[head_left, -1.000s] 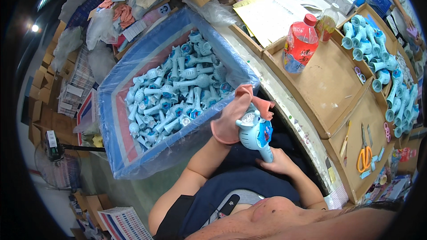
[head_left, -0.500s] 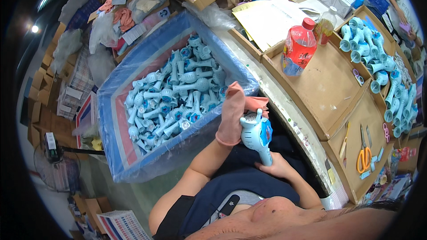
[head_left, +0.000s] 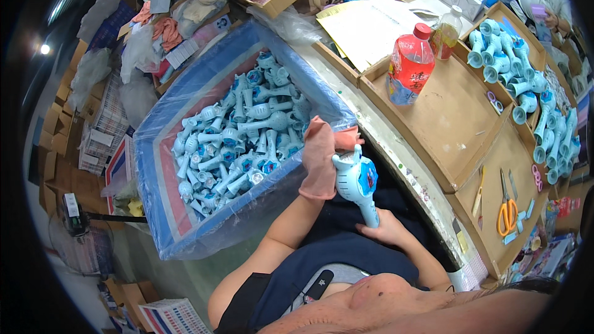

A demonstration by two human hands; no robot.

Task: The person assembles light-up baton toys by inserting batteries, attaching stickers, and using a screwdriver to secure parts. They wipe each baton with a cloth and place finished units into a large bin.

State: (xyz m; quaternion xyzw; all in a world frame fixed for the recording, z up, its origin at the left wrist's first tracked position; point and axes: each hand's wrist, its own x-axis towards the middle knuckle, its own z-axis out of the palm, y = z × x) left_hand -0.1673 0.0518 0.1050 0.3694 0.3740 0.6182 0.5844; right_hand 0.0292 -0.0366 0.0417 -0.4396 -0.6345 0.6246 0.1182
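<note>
From where I sit, one light-blue toy is in hand, held upright in front of the body, just beside the near corner of the plastic-lined box. The right hand is bare, and I read its grip as clamped around the toy's handle. The left hand wears a salmon-pink glove and sits against the toy's head with fingers behind it; whether that grip is closed, I cannot tell. As for progress, I would call this single piece midway through handling, since neither hand has let it go. Of the rest, I see a heap of like toys in the box, dozens and too tangled to count, and a smaller group at the far right of the counter, perhaps twenty, overlapping. Which batch is finished and which is waiting, the view does not settle for me. Also on the counter I count two bottles, one red-labelled and one clear, one pair of orange-handled scissors, one yellow-handled tool, and two smaller pink-handled items.
</note>
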